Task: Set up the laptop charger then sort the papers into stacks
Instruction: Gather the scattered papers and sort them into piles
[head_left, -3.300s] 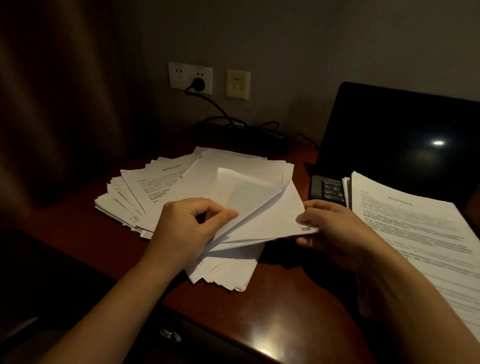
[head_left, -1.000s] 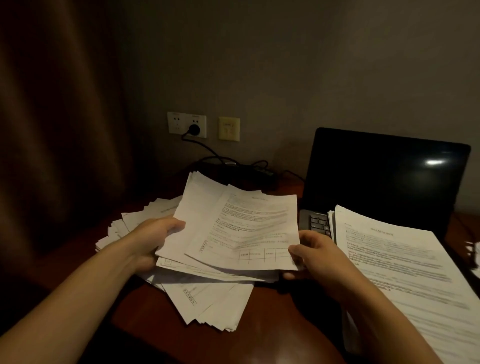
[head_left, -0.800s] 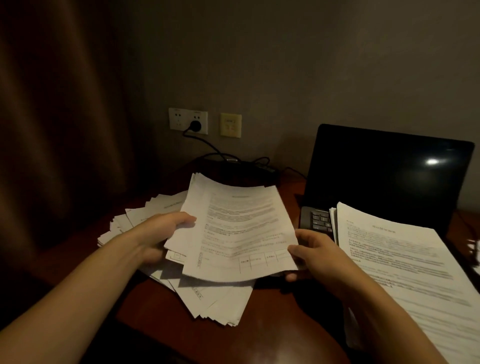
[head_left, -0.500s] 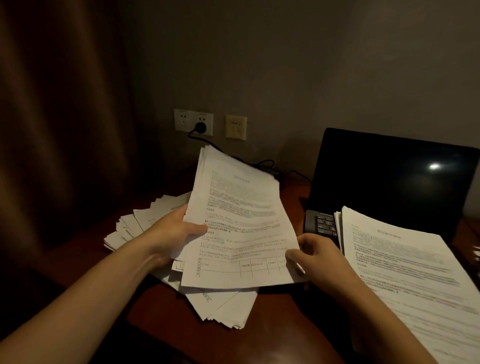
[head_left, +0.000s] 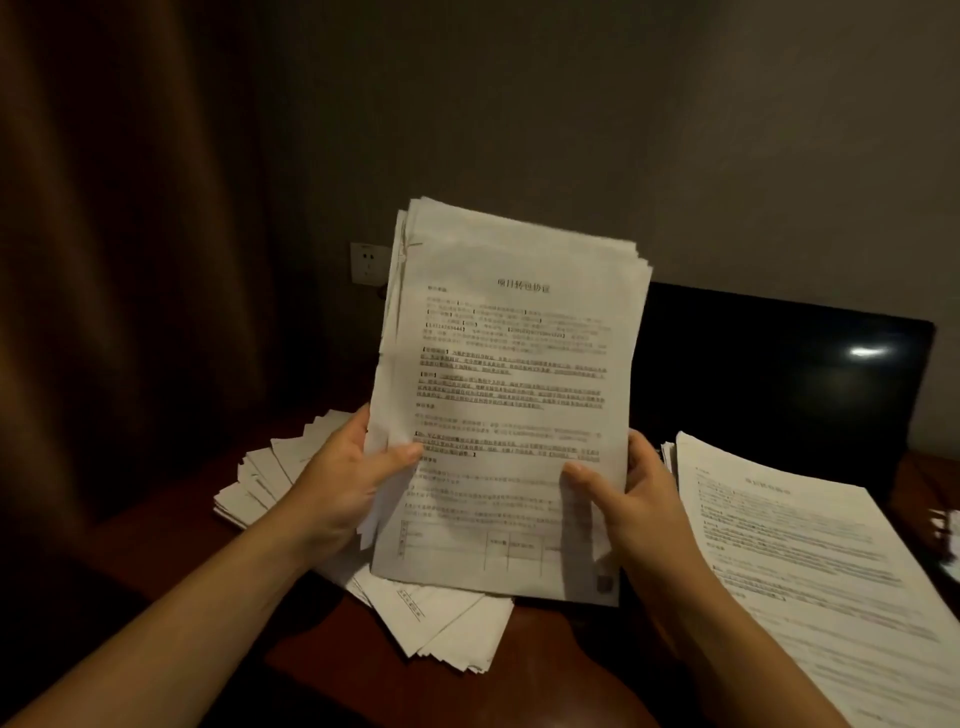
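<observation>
A bundle of papers (head_left: 511, 395) is held up nearly upright over the desk (head_left: 363, 670), clamped at both lower sides. The left hand (head_left: 348, 483) is wrapped round the left edge with its thumb pressed on the front sheet, and the right hand (head_left: 628, 499) grips the right edge the same way. The hands are apart, one per side, and nothing else is held.

Stuff that could go wrong from here, imo:

- The bundle is only pinched low down and the top edges are fanned unevenly. A back sheet could easily slide out if the grip is loosened for squaring up.
- Right underneath lies the loose pile (head_left: 441, 623). Anything dropped gets mixed back into the unsorted lot.
- If the bundle is tapped down to even it, it would probably land on that pile rather than on bare wood, so the edges wouldn't be squared properly.
- The right forearm is just beside the neat stack (head_left: 810, 561) in front of the laptop (head_left: 769, 384). One careless swing and that stack gets skewed.
- The room is dim, so a heading could be misread and the bundle put on the wrong stack.

The charger can't be judged. Only part of the wall socket (head_left: 369, 262) is seen, and the rest is hidden behind the bundle.
</observation>
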